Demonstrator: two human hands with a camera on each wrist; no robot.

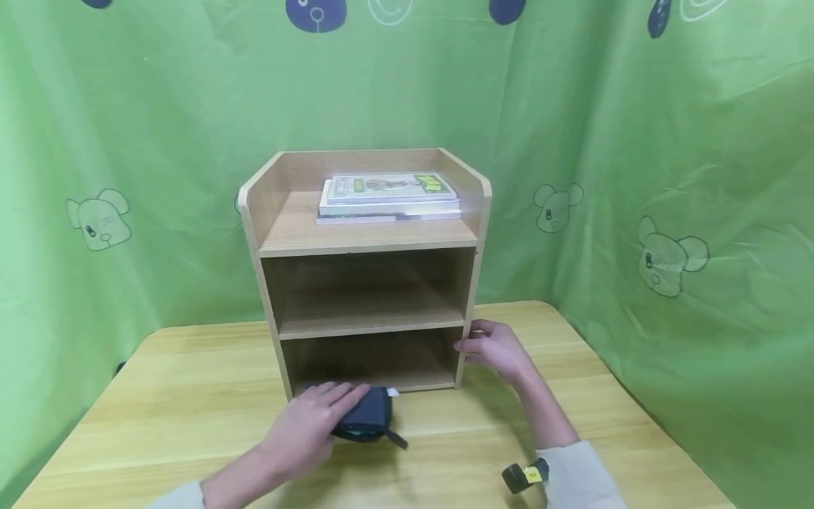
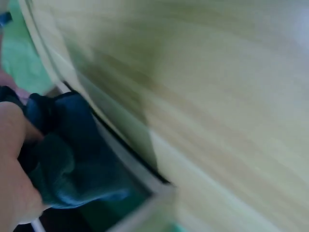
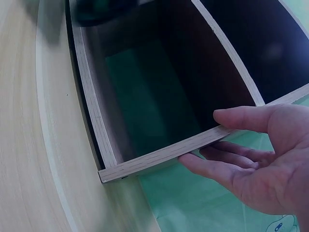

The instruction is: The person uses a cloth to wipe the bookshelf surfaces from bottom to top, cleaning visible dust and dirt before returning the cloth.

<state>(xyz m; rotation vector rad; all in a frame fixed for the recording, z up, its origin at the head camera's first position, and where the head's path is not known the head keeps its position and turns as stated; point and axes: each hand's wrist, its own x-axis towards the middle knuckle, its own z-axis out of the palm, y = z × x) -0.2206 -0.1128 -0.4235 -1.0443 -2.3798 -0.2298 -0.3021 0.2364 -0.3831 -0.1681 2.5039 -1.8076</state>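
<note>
A dark blue zippered pouch [image 1: 370, 416] with a short black strap is at the front of the shelf's lowest compartment. My left hand [image 1: 310, 424] grips it from above, fingers across its top. In the left wrist view the pouch [image 2: 82, 150] looks soft and bulges beside the hand [image 2: 14, 179]. The small wooden shelf [image 1: 369, 329] stands upright on the table. My right hand [image 1: 499, 350] holds its right side panel low down. Thumb inside the front edge and fingers outside pinch the panel in the right wrist view, where the hand [image 3: 260, 154] shows closely.
Several thin books [image 1: 391, 199] lie stacked on the shelf's top tier. A wood-grain table [image 1: 159, 417] extends around the shelf. Green curtains [image 1: 407, 85] with animal drawings hang behind and at the sides. A black strap with a yellow label [image 1: 533, 474] sits at the right sleeve.
</note>
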